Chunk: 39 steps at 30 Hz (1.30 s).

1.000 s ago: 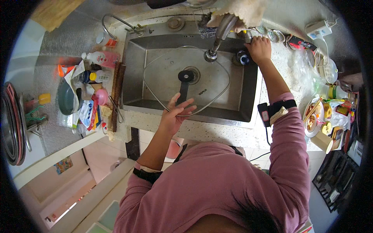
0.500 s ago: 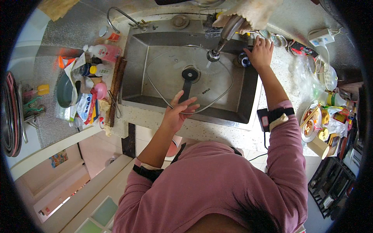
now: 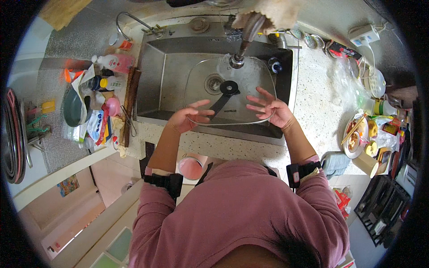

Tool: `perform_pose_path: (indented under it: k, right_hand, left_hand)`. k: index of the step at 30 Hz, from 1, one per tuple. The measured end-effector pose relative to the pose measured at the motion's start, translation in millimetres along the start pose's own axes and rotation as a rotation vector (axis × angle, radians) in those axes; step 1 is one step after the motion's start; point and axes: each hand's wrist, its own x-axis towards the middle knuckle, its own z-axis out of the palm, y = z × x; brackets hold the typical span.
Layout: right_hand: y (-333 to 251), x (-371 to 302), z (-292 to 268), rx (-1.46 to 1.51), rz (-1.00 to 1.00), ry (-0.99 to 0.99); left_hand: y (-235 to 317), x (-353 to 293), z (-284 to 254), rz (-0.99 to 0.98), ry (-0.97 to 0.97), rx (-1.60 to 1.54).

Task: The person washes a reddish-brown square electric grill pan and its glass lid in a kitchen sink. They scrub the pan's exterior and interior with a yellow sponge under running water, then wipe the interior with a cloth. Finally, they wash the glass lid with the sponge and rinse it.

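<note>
A clear glass lid (image 3: 252, 76) with a thin metal rim and a black knob and strip (image 3: 229, 88) is held over the sink (image 3: 154, 105). My left hand (image 3: 190, 117) grips its near left corner, fingers spread beneath the glass. At the near right corner, my right hand (image 3: 275, 109) supports the rim in the same way, its fingers showing through the glass. Above the lid's far edge hangs the faucet (image 3: 237, 59), and water splashes on the glass under its spout. The sink drain (image 3: 213, 83) shows through the lid.
Bottles (image 3: 114, 61), a green pan (image 3: 73, 107) and packets crowd the left counter. On the right are a plastic bag (image 3: 348, 82), a plate of food (image 3: 355, 136) and a power strip (image 3: 364, 33). A small dark blue object (image 3: 275, 67) sits at the sink's far right corner.
My right hand has come from beside the faucet's base to the lid's right corner. The lid has shifted right with my left hand, and water now splashes on it.
</note>
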Motion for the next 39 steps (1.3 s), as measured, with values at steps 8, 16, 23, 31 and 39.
perform_pose_path:
  k: [8,16,23,31,39]
  right_hand:
    - [29,11,2,0.019,-0.125,0.106]
    - [41,4,0,0.078,-0.170,0.074]
    - [45,-12,-8,0.069,-0.156,0.082]
    - [44,-13,-8,0.051,-0.132,0.070]
    - [43,-11,-7,0.047,-0.106,0.076]
  left_hand:
    - [13,24,96,0.783,0.666,1.399]
    - [111,196,250,0.714,0.822,1.858]
    - [145,226,219,0.856,0.840,1.962]
    - [140,234,214,0.973,0.859,1.799]
    - [126,221,232,1.253,0.824,1.536]
